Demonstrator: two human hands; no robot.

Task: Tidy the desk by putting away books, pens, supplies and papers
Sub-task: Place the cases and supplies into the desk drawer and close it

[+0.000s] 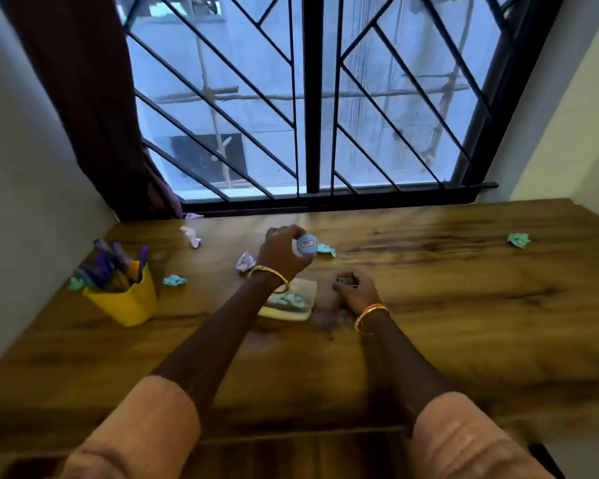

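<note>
Pale-blue bottle (305, 246) gripped in left hand (281, 254), raised over mid-desk, base toward camera, just far-left of right hand (355, 290) curled on something small, too blurry to name.

Six paper wads (174, 280), one pen cup (125, 299)

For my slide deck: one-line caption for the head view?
Left hand grips a small blue bottle above a wooden desk strewn with crumpled paper.

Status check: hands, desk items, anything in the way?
Left hand grips blue-capped bottle. Right hand curled on small dark item, unclear. Crumpled papers scattered; pens in yellow cup.
</note>
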